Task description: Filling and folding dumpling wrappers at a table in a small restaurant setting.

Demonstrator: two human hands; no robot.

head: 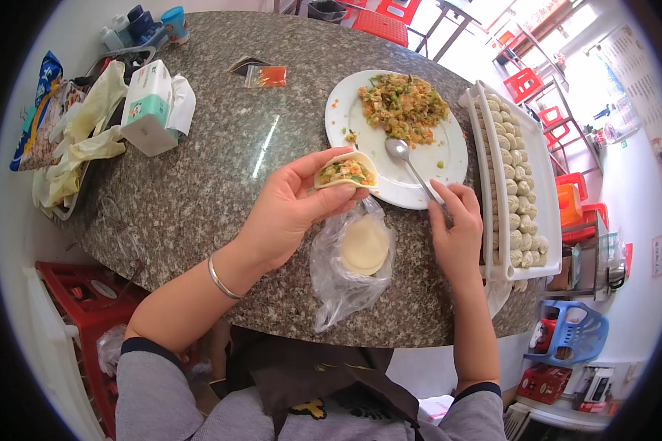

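My left hand point(295, 206) cups a round dumpling wrapper point(315, 179), folded partway around a mound of chopped vegetable filling point(346, 173). In my right hand point(457, 231) is the handle of a metal spoon point(400, 150), whose bowl rests on a white oval plate point(347, 110) at the edge of the filling heap point(405, 105). Below my left hand, a stack of round wrappers point(366, 245) lies on a clear plastic bag point(336, 292) on the speckled stone tabletop point(215, 165).
Right of the plate, white trays point(546, 220) hold rows of pleated dumplings point(513, 165). At the left stand a tissue pack point(149, 110), pale gloves point(96, 110), a printed bag point(38, 127) and a blue cup point(175, 25). A small orange-red packet point(270, 76) lies towards the back.
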